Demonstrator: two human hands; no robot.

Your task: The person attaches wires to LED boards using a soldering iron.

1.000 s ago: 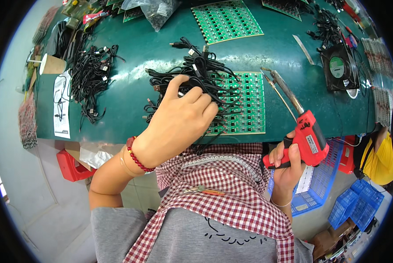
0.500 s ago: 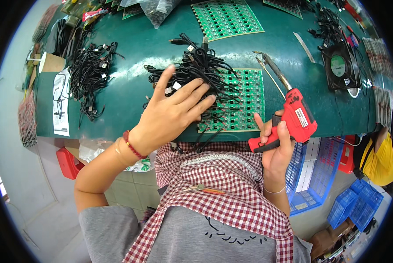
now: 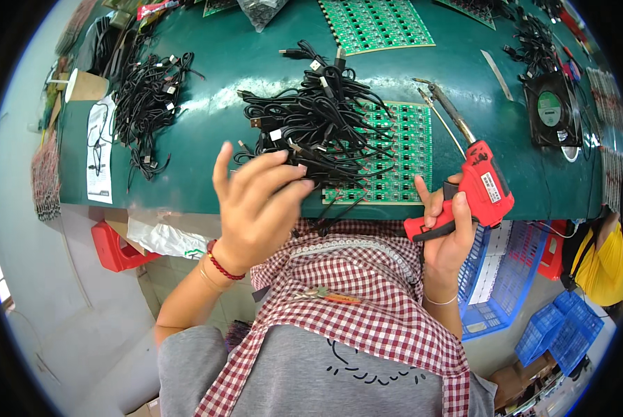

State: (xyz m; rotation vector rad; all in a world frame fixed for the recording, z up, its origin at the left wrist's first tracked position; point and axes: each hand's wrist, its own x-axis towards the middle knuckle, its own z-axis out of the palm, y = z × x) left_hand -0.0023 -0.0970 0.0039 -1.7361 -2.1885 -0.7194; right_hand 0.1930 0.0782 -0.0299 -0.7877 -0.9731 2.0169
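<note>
My left hand (image 3: 257, 208), fingers apart and holding nothing I can see, hovers at the near left edge of a bundle of black USB cables (image 3: 318, 115); its fingertips overlap the bundle, and I cannot tell whether they touch. The bundle lies over the left part of a green circuit board panel (image 3: 414, 156), red-tipped wire ends spread across its rows. My right hand (image 3: 445, 240) grips a red and black soldering gun (image 3: 488, 184) right of the panel. Its metal tip and thin feed tube point up and away, above the table.
Another pile of black cables (image 3: 148, 104) lies at left beside a white paper sheet (image 3: 100, 153). A second green panel (image 3: 375, 24) sits at the back. To the right are a metal ruler (image 3: 497, 74) and a black fan (image 3: 551, 111). Blue crates (image 3: 495, 292) stand below the table edge.
My left hand has drawn back off the cable bundle toward me, uncovering more of it. The soldering gun stays in my right hand. The whole view has shifted slightly.
</note>
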